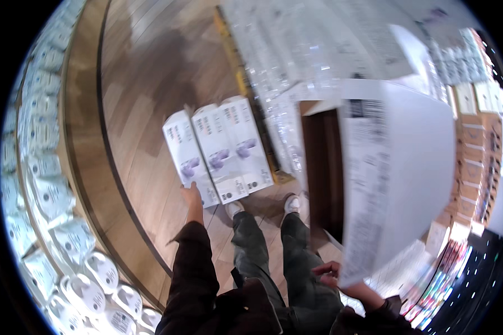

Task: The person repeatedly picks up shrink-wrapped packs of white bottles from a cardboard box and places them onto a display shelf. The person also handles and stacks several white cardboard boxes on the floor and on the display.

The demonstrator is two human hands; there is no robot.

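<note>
My left hand (193, 194) touches the lower part of the leftmost of several white printed cartons (186, 159) that lie side by side on the wood-look floor; whether it grips it I cannot tell. The other cartons (222, 155) lie close beside it, each with a purple picture. At the right, a large white cardboard box (410, 176) stands up with its dark inside showing through an opening. My right hand (331, 274) is at the lower edge of this box, fingers bent and partly hidden by it; its hold is unclear.
A stack wrapped in clear plastic film (289, 54) rests along a yellow-edged pallet (234, 63). On the left, a shelf with a wooden edge (81, 125) holds pale pouches (46, 188) and round white packages (84, 293). Brown cartons (471, 167) stand at the far right. My feet are between cartons and box.
</note>
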